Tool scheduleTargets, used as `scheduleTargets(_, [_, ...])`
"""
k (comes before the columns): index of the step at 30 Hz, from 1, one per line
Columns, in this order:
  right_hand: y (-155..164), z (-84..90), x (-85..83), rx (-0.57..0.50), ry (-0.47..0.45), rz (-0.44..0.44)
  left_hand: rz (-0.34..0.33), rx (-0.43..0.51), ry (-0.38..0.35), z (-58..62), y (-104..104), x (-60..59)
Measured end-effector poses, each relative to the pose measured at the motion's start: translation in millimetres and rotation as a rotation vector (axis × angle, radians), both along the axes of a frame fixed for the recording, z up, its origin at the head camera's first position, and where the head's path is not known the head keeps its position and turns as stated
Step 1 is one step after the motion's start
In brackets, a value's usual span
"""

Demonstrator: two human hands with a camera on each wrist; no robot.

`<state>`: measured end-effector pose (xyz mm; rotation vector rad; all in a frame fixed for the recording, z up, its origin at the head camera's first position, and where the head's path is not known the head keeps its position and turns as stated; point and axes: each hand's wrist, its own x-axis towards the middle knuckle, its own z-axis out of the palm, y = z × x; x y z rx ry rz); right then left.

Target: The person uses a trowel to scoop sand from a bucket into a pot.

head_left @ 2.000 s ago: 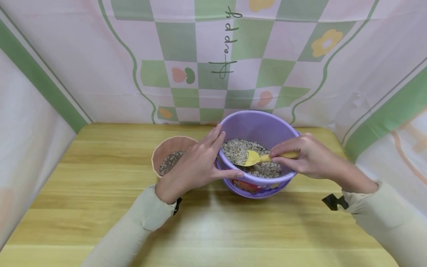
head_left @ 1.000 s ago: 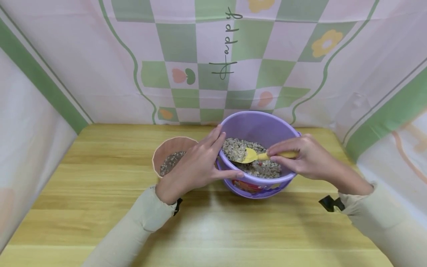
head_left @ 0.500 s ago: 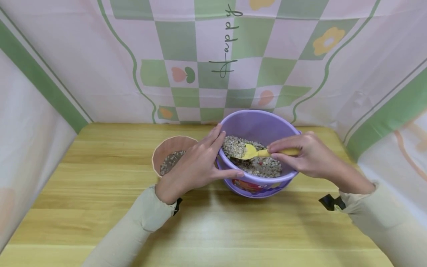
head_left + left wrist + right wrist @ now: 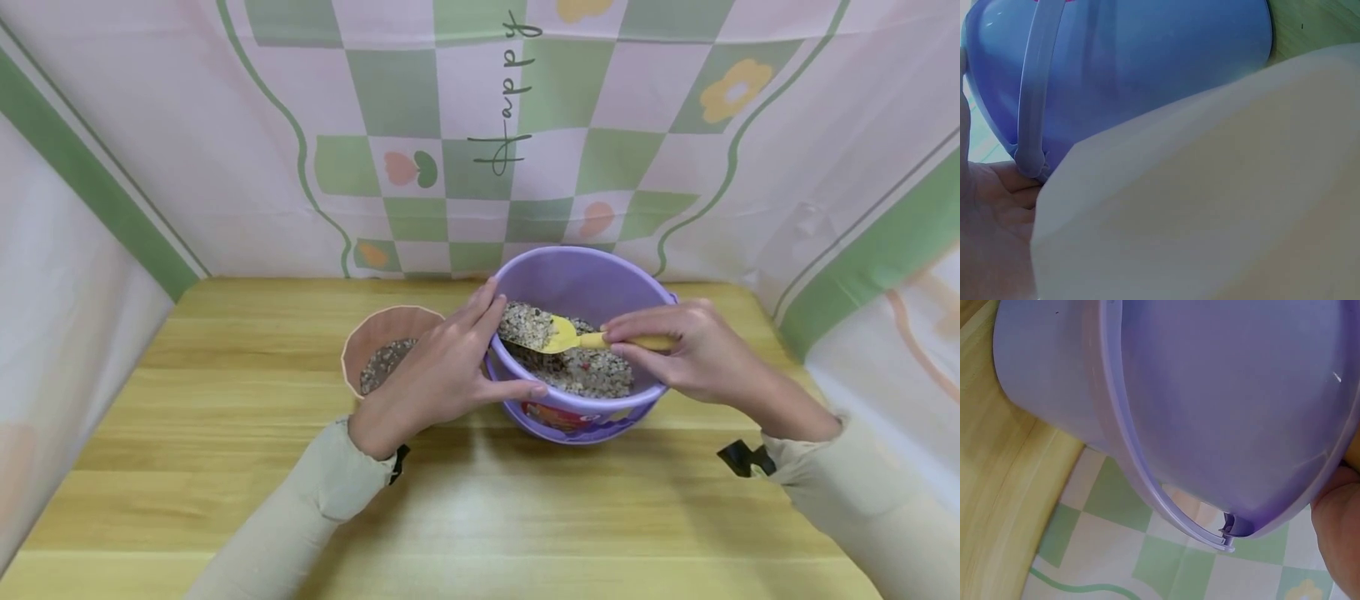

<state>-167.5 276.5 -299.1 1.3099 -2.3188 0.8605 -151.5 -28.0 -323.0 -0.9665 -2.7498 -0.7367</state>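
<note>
A purple bucket [image 4: 592, 279] half full of grey gravel [image 4: 592, 375] stands at the back of the wooden table [image 4: 225, 467]. My left hand [image 4: 442, 371] rests against the bucket's left rim, fingers straight, thumb along the front edge. My right hand [image 4: 678, 350] pinches the handle of a small yellow scoop [image 4: 564, 335], whose blade is in the gravel with a heap on it. A pink scalloped pot [image 4: 378, 333] with some gravel inside sits just left of the bucket, partly hidden by my left hand. The left wrist view shows the bucket wall [image 4: 1147, 62] and its handle [image 4: 1032, 94]; the right wrist view shows the bucket rim [image 4: 1147, 481].
A checked pink and green cloth backdrop [image 4: 480, 125] closes in the table at the back and both sides. The bucket's folded-down handle [image 4: 570, 435] lies along its front. Bare tabletop stretches in front of and left of the pot.
The scoop's blade has slid left and a little up through the gravel, gathering a heap on it. My left hand and the bucket have stayed in place.
</note>
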Motion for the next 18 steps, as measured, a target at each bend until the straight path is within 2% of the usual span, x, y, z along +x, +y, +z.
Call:
scheduleTargets(6, [0.9,-3.7,-0.1,-0.018,0.059,0.010,-0.004,0.000,0.016,-1.3,-0.8,0.3])
scheduleTargets(10, [2.8,-3.0,2.0,-0.015,0.093,-0.025,-0.006,0.002,0.014,-1.7,-0.8,0.0])
scheduleTargets(14, [6.1,-0.1,4.5,-0.012,0.094,-0.056,-0.007,0.008,0.006,-1.9,-0.8,-0.6])
scheduleTargets(18, [8.4,1.7,5.3,-0.022,0.108,-0.035,-0.004,0.008,0.005,-1.8,-1.1,-0.7])
